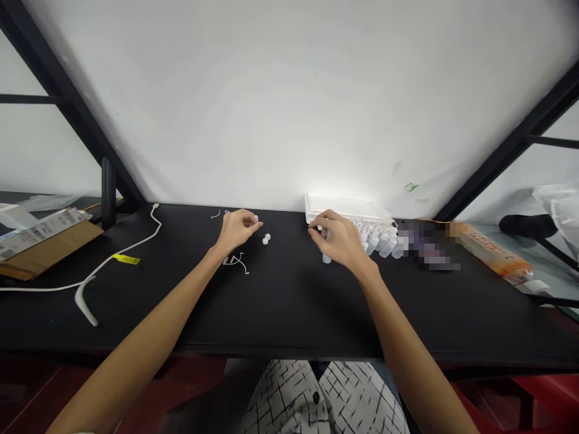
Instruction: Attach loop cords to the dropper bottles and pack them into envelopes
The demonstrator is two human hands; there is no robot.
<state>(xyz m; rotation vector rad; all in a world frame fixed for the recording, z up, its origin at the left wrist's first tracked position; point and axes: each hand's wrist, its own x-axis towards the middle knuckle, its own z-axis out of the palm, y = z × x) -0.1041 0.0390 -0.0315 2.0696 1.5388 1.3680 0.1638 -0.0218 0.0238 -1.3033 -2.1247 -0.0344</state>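
Observation:
My left hand (238, 229) is over the black table, its thumb and forefinger closed around a small white piece (256, 218), perhaps a cap. Two small white caps (266, 239) lie just right of it, and thin white tubes (236, 260) lie below it. My right hand (337, 236) has its thumb and fingertips curled close together; whether anything is between them is too small to tell. Beneath that hand, a small translucent bottle (326, 258) shows in part. Several white bottles (382, 241) stand or lean in a group to its right, before a white stack (348, 208).
On the black table (280, 313), a white cable (136, 244) with a yellow tag (126, 259) and a curved white piece (85, 301) lie left. A cardboard package (49, 241) sits far left. An orange and clear packet (493, 253) lies right. Black frame bars slope at both sides.

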